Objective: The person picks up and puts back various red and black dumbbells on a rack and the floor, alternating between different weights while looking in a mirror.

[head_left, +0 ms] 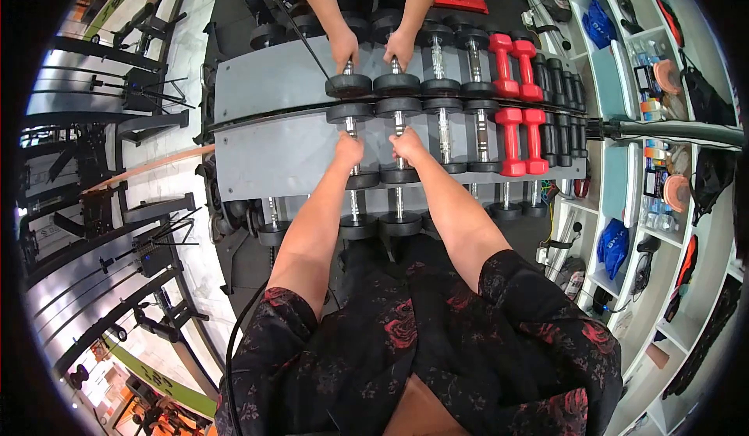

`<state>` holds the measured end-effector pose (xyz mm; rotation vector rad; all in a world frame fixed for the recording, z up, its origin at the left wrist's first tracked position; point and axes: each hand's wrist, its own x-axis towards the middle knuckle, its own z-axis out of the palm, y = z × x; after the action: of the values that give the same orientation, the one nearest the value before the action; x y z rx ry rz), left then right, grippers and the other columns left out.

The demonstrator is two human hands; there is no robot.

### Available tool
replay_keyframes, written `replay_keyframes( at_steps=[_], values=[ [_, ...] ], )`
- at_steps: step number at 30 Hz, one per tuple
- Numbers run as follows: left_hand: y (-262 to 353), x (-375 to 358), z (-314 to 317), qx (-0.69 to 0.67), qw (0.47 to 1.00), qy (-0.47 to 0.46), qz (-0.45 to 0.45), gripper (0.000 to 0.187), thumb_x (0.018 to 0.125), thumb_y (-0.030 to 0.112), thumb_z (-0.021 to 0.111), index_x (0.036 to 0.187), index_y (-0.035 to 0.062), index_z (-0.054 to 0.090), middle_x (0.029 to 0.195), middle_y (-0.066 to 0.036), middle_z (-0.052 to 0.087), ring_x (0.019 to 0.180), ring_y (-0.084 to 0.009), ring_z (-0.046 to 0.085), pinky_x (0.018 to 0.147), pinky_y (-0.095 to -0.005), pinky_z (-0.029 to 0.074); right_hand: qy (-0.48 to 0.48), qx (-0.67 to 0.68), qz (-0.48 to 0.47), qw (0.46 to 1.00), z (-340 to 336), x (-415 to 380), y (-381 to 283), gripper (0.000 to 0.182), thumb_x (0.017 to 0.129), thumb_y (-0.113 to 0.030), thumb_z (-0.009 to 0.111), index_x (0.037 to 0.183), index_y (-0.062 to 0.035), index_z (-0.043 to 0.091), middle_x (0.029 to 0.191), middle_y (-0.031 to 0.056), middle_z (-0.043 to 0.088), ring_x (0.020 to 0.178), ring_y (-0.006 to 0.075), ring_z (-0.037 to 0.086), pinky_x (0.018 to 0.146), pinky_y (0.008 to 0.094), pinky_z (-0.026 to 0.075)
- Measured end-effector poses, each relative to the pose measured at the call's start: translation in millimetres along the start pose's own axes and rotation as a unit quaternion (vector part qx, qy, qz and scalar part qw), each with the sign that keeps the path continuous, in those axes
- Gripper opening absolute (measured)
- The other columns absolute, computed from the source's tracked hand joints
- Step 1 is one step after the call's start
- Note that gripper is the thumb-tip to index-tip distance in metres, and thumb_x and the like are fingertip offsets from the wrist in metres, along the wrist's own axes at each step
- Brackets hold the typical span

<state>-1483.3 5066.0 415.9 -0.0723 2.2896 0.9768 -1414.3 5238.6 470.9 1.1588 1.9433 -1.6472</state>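
Observation:
Both arms reach forward to the grey top shelf of a dumbbell rack (265, 155). My left hand (349, 151) is closed round the chrome handle of a black-ended dumbbell (351, 114). Just to the right, my right hand (407, 147) wraps the handle of a second dumbbell (399, 107) of the same kind. The two dumbbells lie side by side, pointing away from me. Beside my right hand lies another chrome-handled dumbbell (445, 136). A mirror (265, 81) behind the rack repeats the hands and weights.
Red dumbbells (511, 141) and small black dumbbells (549, 140) continue the row rightward. More chrome dumbbells (401, 223) sit on a lower tier in front of my body. White shelving (624, 268) with bags stands at the right; gym machines (148, 253) stand at the left.

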Motion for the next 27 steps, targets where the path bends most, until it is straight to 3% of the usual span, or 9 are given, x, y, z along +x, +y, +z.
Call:
replay_keyframes(
  at_steps=[4,16,19,21,22,24,25,27],
  values=[
    [7,-5,-4,-0.001,1.0,0.003,-0.01,0.049,0.087,0.024,0.059,0.114,-0.0104,0.038,0.103,-0.036,0.061,0.101,-0.0483,0.061,0.089,-0.0482,0.049,0.0,-0.003,0.004,1.0,2,0,0,0.03,0.09,-0.01,0.061,0.11,0.0009,0.041,0.066,0.0095,0.054,0.049,0.0191,0.054,0.042,0.0365,0.048],
    [28,-24,-15,0.04,0.999,0.003,-0.013,0.048,0.086,0.019,0.057,0.118,-0.0114,0.038,0.107,-0.036,0.06,0.103,-0.0471,0.061,0.091,-0.0477,0.049,0.011,0.0,-0.01,1.0,0,-3,0,0.019,0.088,-0.007,0.06,0.101,0.0003,0.048,0.066,0.0098,0.055,0.049,0.0206,0.057,0.042,0.0375,0.048],
    [27,-23,-13,0.028,0.999,0.025,-0.006,0.049,0.086,0.021,0.058,0.117,-0.0123,0.039,0.108,-0.036,0.06,0.104,-0.0471,0.06,0.091,-0.0477,0.049,-0.012,-0.006,0.0,1.0,-4,4,3,0.028,0.087,-0.012,0.063,0.106,0.0033,0.049,0.073,0.0145,0.061,0.052,0.0224,0.062,0.045,0.0378,0.051],
    [26,-22,-14,0.009,1.0,0.02,-0.007,0.05,0.085,0.022,0.06,0.116,-0.0127,0.04,0.108,-0.036,0.06,0.104,-0.0472,0.06,0.091,-0.0476,0.049,0.059,-0.165,-0.054,0.983,-8,-11,-12,0.044,0.083,-0.022,0.068,0.112,0.0066,0.05,0.09,0.023,0.066,0.071,0.0315,0.07,0.062,0.0405,0.056],
    [28,-24,-16,0.02,1.0,0.017,-0.011,0.053,0.084,0.023,0.061,0.116,-0.0131,0.039,0.108,-0.036,0.06,0.104,-0.0472,0.06,0.091,-0.0474,0.049,0.062,-0.165,-0.055,0.983,-12,-20,-18,0.044,0.083,-0.022,0.068,0.112,0.0066,0.05,0.09,0.023,0.066,0.071,0.0315,0.07,0.062,0.0405,0.056],
    [34,-29,-16,0.03,0.999,0.014,-0.011,0.056,0.084,0.025,0.062,0.116,-0.0136,0.039,0.109,-0.035,0.06,0.104,-0.0472,0.06,0.091,-0.0473,0.049,0.073,-0.237,-0.07,0.966,-22,-25,-17,0.058,0.08,-0.031,0.07,0.117,0.0092,0.05,0.109,0.0289,0.064,0.098,0.0375,0.066,0.085,0.0401,0.053],
    [36,-33,-14,0.054,0.998,0.031,-0.006,0.058,0.083,0.026,0.063,0.117,-0.0138,0.038,0.108,-0.035,0.061,0.104,-0.047,0.06,0.092,-0.0469,0.049,0.076,-0.237,-0.071,0.966,-27,-29,-18,0.058,0.08,-0.031,0.07,0.117,0.0092,0.05,0.109,0.0289,0.064,0.098,0.0375,0.066,0.085,0.0401,0.053],
    [44,-40,-17,0.076,0.996,0.051,0.001,0.061,0.082,0.027,0.064,0.118,-0.0139,0.037,0.108,-0.034,0.061,0.104,-0.0468,0.06,0.092,-0.0465,0.049,0.062,-0.238,-0.079,0.966,-34,-37,-19,0.061,0.08,-0.034,0.07,0.12,0.0076,0.05,0.118,0.0291,0.061,0.114,0.0394,0.058,0.098,0.04,0.046]
  ],
)
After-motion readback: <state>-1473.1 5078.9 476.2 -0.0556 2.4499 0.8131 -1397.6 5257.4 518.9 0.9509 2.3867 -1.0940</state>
